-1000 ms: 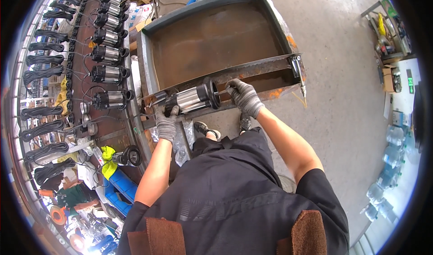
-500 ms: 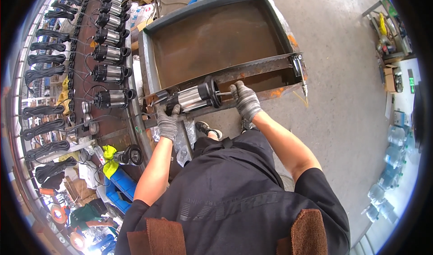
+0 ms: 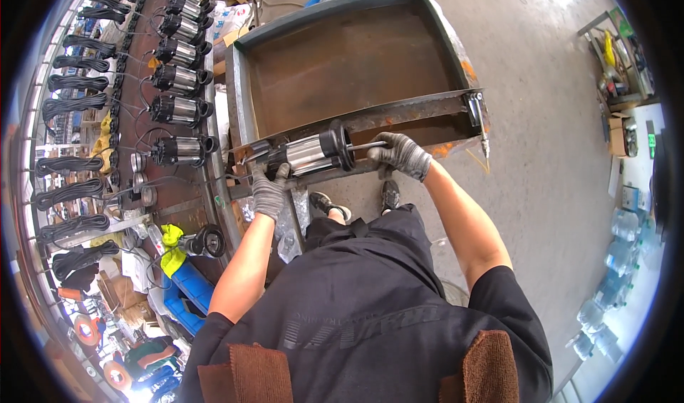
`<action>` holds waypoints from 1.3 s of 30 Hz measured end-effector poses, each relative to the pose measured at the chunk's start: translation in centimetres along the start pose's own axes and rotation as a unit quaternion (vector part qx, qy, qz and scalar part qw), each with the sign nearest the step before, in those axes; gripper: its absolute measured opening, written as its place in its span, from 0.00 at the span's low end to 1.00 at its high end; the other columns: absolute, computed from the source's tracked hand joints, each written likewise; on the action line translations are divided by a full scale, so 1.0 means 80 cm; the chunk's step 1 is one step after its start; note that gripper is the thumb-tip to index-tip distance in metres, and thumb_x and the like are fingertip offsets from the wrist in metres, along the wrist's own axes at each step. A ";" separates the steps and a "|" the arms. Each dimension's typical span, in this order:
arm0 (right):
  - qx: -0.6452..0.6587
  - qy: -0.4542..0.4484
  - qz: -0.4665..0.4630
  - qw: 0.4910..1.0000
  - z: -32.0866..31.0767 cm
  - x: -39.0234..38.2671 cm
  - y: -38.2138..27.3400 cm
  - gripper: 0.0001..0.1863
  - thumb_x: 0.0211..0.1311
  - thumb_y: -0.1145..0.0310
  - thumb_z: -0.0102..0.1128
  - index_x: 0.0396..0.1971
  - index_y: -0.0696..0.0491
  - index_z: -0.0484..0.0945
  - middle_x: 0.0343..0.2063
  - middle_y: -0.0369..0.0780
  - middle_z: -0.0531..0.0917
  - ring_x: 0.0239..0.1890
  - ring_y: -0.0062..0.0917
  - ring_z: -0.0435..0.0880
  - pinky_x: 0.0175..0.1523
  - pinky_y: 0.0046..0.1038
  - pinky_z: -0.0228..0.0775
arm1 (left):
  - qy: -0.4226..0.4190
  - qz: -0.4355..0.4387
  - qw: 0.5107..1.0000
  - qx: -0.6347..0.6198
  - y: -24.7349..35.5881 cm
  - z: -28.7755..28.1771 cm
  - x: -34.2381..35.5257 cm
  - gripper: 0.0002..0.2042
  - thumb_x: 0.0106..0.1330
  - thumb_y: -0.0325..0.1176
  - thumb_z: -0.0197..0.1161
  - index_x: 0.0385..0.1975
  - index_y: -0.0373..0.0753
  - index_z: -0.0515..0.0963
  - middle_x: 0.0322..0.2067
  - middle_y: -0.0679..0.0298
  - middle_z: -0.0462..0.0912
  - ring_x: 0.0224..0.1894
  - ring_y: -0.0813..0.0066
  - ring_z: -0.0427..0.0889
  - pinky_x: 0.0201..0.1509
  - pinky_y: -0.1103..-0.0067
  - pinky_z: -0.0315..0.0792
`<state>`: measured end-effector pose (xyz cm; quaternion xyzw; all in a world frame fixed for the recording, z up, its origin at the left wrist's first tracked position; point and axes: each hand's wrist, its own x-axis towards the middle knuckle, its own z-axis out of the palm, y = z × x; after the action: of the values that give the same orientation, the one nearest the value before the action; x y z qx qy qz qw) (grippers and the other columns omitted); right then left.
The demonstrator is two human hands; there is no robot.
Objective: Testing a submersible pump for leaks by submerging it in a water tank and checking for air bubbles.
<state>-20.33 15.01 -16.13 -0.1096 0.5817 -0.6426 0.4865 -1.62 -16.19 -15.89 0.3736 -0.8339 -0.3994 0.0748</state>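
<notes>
A steel-and-black cylindrical pump lies sideways on the near rail of a metal tank with brown contents, its black flanged end to the right and a thin shaft sticking out of it. My left hand, in a grey knit glove, is closed on the pump's left lower end; a metal fitting sits just beyond it. My right hand, gloved alike, is closed around the shaft's outer end, its fingers bent.
A rack at left holds rows of similar pumps with coiled cables, blue bins and a yellow-green cloth. A person works at bottom left. Shelving and large water bottles line the right.
My right hand has moved outward to the right along the shaft, and more of the shaft shows beyond the flange. My left hand stays on the pump, which has shifted slightly in view.
</notes>
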 end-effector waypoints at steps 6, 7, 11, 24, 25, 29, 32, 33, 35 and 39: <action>-0.061 0.093 -0.024 0.993 -0.001 0.036 0.042 0.24 0.69 0.44 0.58 0.32 0.52 0.82 0.18 0.29 0.75 0.21 0.13 0.70 0.27 0.19 0.64 | 0.006 -0.002 1.000 0.016 -0.014 0.005 0.005 0.34 0.58 0.44 0.76 0.55 0.29 0.68 0.46 0.52 0.81 0.47 0.64 0.78 0.56 0.72 0.72; -0.062 0.092 -0.024 0.994 0.001 0.040 0.050 0.24 0.69 0.44 0.58 0.32 0.52 0.82 0.18 0.29 0.75 0.21 0.13 0.70 0.27 0.19 0.64 | 0.015 0.006 1.000 0.020 -0.015 0.007 0.005 0.33 0.58 0.44 0.76 0.55 0.29 0.68 0.46 0.53 0.81 0.47 0.64 0.78 0.56 0.72 0.72; 0.128 0.095 -0.062 0.985 0.016 0.040 0.055 0.21 0.73 0.49 0.56 0.44 0.54 0.83 0.21 0.27 0.73 0.26 0.11 0.69 0.32 0.17 0.62 | 0.033 0.021 0.999 0.021 -0.017 0.010 0.004 0.31 0.58 0.43 0.77 0.53 0.29 0.69 0.44 0.53 0.81 0.46 0.65 0.78 0.55 0.71 0.72; 0.131 0.095 -0.020 0.987 0.030 0.015 -0.004 0.22 0.69 0.47 0.60 0.48 0.51 0.78 0.15 0.28 0.69 0.11 0.11 0.61 0.15 0.17 0.50 | 0.039 0.037 0.999 -0.006 -0.017 0.012 0.001 0.29 0.59 0.44 0.75 0.49 0.31 0.69 0.41 0.54 0.81 0.43 0.65 0.79 0.53 0.72 0.73; 0.072 0.113 -0.018 0.991 0.033 0.020 -0.008 0.25 0.67 0.44 0.61 0.47 0.52 0.78 0.14 0.30 0.69 0.09 0.13 0.61 0.14 0.18 0.51 | 0.039 0.042 0.998 0.000 -0.015 0.011 0.001 0.29 0.59 0.44 0.75 0.49 0.31 0.69 0.41 0.54 0.81 0.42 0.65 0.78 0.53 0.71 0.73; -0.118 0.113 0.144 0.976 0.021 0.026 -0.021 0.36 0.65 0.31 0.52 0.39 0.57 0.80 0.13 0.36 0.74 0.08 0.19 0.70 0.12 0.24 0.58 | 0.030 0.024 0.999 -0.014 -0.013 0.011 -0.001 0.29 0.60 0.45 0.75 0.49 0.31 0.69 0.40 0.54 0.81 0.42 0.65 0.78 0.52 0.72 0.73; -0.247 0.152 0.121 0.949 0.020 0.042 -0.013 0.39 0.69 0.33 0.43 0.40 0.59 0.81 0.18 0.48 0.81 0.19 0.39 0.81 0.28 0.37 0.73 | 0.029 0.016 0.999 -0.008 -0.015 0.012 0.000 0.30 0.60 0.47 0.75 0.50 0.31 0.68 0.42 0.53 0.81 0.44 0.64 0.79 0.53 0.71 0.73; -0.326 0.167 0.095 0.926 0.018 0.046 -0.007 0.38 0.71 0.35 0.41 0.41 0.60 0.80 0.22 0.52 0.82 0.26 0.46 0.84 0.38 0.41 0.77 | 0.040 0.027 0.999 0.010 -0.015 0.013 0.001 0.31 0.60 0.48 0.74 0.51 0.30 0.68 0.43 0.53 0.81 0.45 0.62 0.79 0.54 0.70 0.73; -0.375 0.187 -0.012 0.908 0.018 0.049 0.012 0.36 0.74 0.39 0.38 0.42 0.61 0.80 0.33 0.58 0.83 0.42 0.55 0.81 0.55 0.43 0.70 | 0.052 0.036 0.998 0.029 -0.016 0.012 0.000 0.33 0.60 0.49 0.74 0.52 0.30 0.68 0.43 0.52 0.81 0.46 0.61 0.79 0.54 0.70 0.73; -0.384 0.181 0.022 0.905 0.013 0.054 0.041 0.29 0.76 0.46 0.41 0.49 0.57 0.79 0.45 0.58 0.81 0.51 0.54 0.76 0.59 0.41 0.66 | 0.052 0.052 0.997 0.028 -0.015 0.011 -0.003 0.35 0.59 0.52 0.74 0.52 0.29 0.68 0.44 0.51 0.80 0.47 0.60 0.79 0.55 0.69 0.72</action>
<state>-20.16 11.60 -20.45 -0.1565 0.8637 -0.3679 0.3069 -1.14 -15.99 -17.31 0.3525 -0.8579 -0.3510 0.1284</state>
